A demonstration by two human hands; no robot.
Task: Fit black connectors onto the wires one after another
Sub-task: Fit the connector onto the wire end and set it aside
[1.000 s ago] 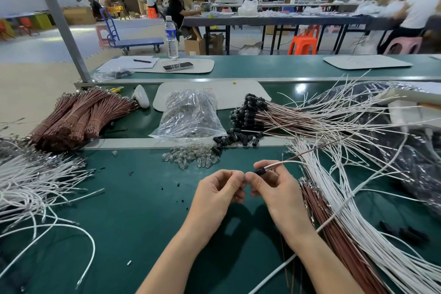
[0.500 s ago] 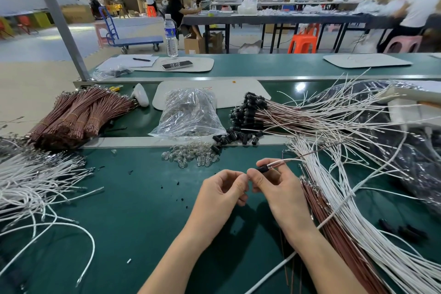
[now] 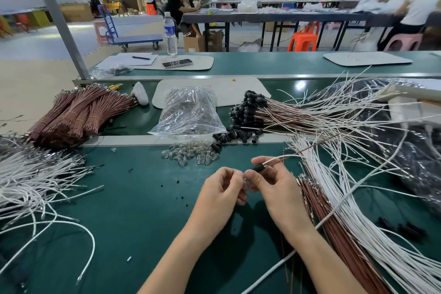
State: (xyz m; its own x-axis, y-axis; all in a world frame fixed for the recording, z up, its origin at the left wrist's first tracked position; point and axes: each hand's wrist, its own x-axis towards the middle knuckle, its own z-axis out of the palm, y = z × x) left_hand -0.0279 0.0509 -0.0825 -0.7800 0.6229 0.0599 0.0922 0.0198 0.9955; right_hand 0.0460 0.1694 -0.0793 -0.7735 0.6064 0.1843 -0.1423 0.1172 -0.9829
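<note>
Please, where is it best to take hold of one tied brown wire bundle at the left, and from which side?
I would take one of the brown wire bundles at the yellow bands, from above. There the wires are bound tight; toward the far right end they fan out loose, tipped with metal terminals.

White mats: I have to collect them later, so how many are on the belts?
3. One white mat lies under the phone on the far belt, one farther right there, one partly under the clear bag. More may be cut off at right.
</note>
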